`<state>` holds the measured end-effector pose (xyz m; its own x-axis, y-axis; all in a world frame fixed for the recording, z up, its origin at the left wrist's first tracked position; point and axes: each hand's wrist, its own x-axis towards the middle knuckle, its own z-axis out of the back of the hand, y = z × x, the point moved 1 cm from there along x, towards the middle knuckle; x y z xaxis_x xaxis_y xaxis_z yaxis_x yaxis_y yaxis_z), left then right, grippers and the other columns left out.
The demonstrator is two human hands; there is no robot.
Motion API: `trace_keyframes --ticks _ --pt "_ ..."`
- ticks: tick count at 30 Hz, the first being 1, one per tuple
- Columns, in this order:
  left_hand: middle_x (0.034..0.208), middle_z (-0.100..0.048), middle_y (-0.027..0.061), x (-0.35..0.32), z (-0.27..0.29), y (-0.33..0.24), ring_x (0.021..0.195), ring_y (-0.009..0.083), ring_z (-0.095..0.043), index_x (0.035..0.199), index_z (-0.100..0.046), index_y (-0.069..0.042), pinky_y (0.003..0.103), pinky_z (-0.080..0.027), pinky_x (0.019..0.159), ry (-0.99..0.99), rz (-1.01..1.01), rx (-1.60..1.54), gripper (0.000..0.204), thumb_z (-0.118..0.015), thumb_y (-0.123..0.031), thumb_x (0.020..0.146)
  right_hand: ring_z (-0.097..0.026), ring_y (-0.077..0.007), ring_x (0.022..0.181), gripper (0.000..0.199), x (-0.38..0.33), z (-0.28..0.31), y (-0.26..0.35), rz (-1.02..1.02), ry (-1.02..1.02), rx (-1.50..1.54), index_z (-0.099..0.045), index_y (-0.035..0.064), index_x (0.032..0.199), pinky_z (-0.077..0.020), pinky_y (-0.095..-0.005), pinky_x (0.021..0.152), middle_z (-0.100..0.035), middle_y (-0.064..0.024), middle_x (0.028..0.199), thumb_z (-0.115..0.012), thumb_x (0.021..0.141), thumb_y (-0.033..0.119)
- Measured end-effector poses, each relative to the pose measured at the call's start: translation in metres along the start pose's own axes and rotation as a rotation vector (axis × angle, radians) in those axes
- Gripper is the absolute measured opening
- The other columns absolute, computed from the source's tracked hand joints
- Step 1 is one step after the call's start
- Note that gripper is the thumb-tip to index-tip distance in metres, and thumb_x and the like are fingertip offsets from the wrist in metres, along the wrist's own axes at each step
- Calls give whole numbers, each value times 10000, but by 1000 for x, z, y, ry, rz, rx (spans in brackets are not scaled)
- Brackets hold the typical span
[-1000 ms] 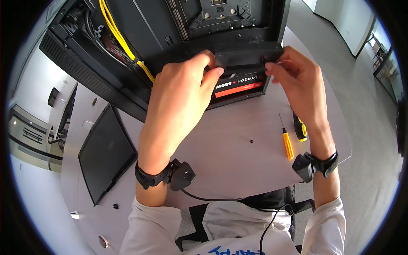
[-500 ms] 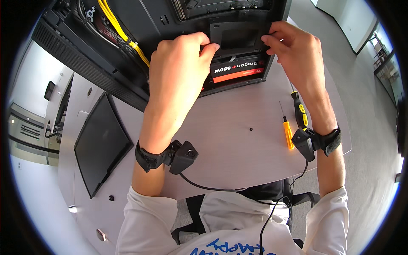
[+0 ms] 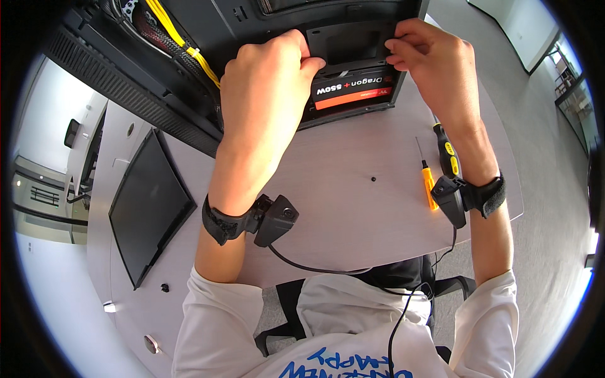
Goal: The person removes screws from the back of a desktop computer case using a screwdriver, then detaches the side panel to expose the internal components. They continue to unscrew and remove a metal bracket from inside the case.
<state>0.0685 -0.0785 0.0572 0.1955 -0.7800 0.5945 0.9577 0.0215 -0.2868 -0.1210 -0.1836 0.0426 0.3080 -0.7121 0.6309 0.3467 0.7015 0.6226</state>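
A black rectangular mounting plate (image 3: 351, 46) with a recessed middle is held between my two hands. On its left edge, the thumb and fingers of my left hand (image 3: 265, 85) are pinched. My right hand (image 3: 437, 69) pinches its right edge, near the rim of the case. Behind and around the plate is the open black computer case (image 3: 135, 97), lying on the table with its inside showing. Just below the plate, a black power supply (image 3: 356, 91) with a red stripe sits in the case. The fingertips of my left hand are partly hidden.
Yellow cables (image 3: 179, 38) run inside the case at left. A yellow-and-black screwdriver (image 3: 447, 151) and an orange-handled screwdriver (image 3: 429, 183) lie near my right wrist. A small black screw (image 3: 373, 179) is mid-table. At left lies a dark panel (image 3: 151, 208).
The whole scene sits slightly higher in the picture. Both hands keep their pinch on the plate, whose tilt looks slightly different.
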Motion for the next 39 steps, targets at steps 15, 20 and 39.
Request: trace_keyframes --ticks 15,20,39 --pt "726 -713 198 -2 -3 -2 714 393 -742 866 -746 8 439 -608 630 -32 -35 86 204 -807 -185 886 -796 -200 816 174 12 3 6 -18 106 -180 -742 -7 1113 -608 -280 737 -790 -146 909 -703 962 69" --pt "730 -714 216 -2 -2 -4 724 406 -738 911 -767 1 453 -613 714 14 -22 54 184 -768 -183 915 -706 -462 852 153 10 11 9 186 83 -294 -754 -51 982 -588 -446 746 -714 -288 903 -730 888 67" --pt "622 -662 96 -5 0 -2 546 137 -603 890 -707 42 317 -464 575 118 143 -7 266 -721 -205 988 -752 -142 827 187 -155 106 5 -405 -156 255 -761 -21 1072 -601 -271 782 -758 -86 895 -584 1011 -7"
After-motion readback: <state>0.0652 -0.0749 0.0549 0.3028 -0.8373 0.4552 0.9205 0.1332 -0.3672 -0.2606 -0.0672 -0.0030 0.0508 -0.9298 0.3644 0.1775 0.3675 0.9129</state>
